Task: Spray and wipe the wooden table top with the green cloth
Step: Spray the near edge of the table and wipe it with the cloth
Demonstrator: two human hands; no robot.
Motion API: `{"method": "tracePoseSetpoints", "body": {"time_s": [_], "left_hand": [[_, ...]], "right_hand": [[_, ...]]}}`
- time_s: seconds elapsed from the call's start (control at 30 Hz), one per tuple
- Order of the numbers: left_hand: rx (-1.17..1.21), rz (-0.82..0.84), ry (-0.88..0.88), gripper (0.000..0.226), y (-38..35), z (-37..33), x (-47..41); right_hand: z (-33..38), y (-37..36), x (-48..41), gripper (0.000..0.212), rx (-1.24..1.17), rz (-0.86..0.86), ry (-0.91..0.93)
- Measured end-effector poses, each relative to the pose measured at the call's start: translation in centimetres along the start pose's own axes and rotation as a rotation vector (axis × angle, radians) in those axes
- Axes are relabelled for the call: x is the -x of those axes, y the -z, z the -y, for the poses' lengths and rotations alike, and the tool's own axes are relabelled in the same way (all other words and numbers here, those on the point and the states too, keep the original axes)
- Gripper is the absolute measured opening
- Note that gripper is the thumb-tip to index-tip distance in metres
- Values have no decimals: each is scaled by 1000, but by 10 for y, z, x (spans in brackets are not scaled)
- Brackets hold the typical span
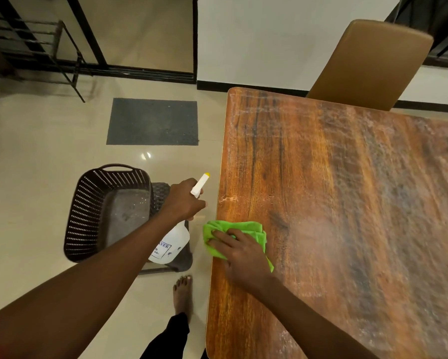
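Streaks of pale, hazy film run across the wooden table top (347, 203), thickest toward its far edge and right side. At the table's near left edge lies the green cloth (233, 226), bunched and folded, one corner poking just past the edge. The right hand (239, 251) rests on top of it, palm down, with fingers straight and slightly spread, pressing the cloth against the wood rather than curling round it. The left hand (182, 200) is off the table, over the floor just beside that edge, its fingers wrapped round the neck of a white spray bottle (175, 239). The bottle's yellow-tipped nozzle points away from the person, and its body hangs below the hand, the printed label partly hidden by the forearm. Beyond the bottle a dark perforated basket (106, 211) sits on the pale tiled floor (36, 164), next to a low dark stool (160, 193). A grey mat (153, 121) lies farther off, a tan chair (370, 63) stands at the table's far side — and a bare foot (182, 294) shows near the table
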State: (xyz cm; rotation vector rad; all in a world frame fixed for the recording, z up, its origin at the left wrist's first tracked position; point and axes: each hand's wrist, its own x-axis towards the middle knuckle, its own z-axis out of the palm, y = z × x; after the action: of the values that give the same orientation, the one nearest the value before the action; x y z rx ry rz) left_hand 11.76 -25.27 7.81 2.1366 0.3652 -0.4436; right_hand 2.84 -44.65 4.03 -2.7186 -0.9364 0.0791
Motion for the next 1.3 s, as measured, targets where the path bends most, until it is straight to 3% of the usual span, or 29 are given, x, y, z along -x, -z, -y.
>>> {"method": "tracePoseSetpoints", "body": {"time_s": [0.13, 0.27, 0.47, 0.57, 0.87, 1.17, 1.3], "left_hand": [[-22, 3, -11, 27, 6, -3, -10], [-32, 13, -7, 30, 8, -3, -15], [-50, 10, 11, 25, 8, -2, -26], [-40, 16, -21, 25, 5, -8, -33], [-34, 63, -23, 28, 0, -14, -38], [-43, 58, -28, 25, 0, -16, -50], [-60, 74, -32, 28, -2, -13, -53]], "right_hand": [[-19, 9, -54, 46, 50, -34, -171], [-26, 8, -74, 43, 35, -17, -231], [1, -1, -18, 50, -17, -64, -175], [-2, -3, 0, 41, -39, -47, -134], [-40, 9, -46, 46, 10, -41, -316], [-24, 7, -21, 43, 64, -45, -134], [-38, 13, -65, 44, 63, 4, -231]]}}
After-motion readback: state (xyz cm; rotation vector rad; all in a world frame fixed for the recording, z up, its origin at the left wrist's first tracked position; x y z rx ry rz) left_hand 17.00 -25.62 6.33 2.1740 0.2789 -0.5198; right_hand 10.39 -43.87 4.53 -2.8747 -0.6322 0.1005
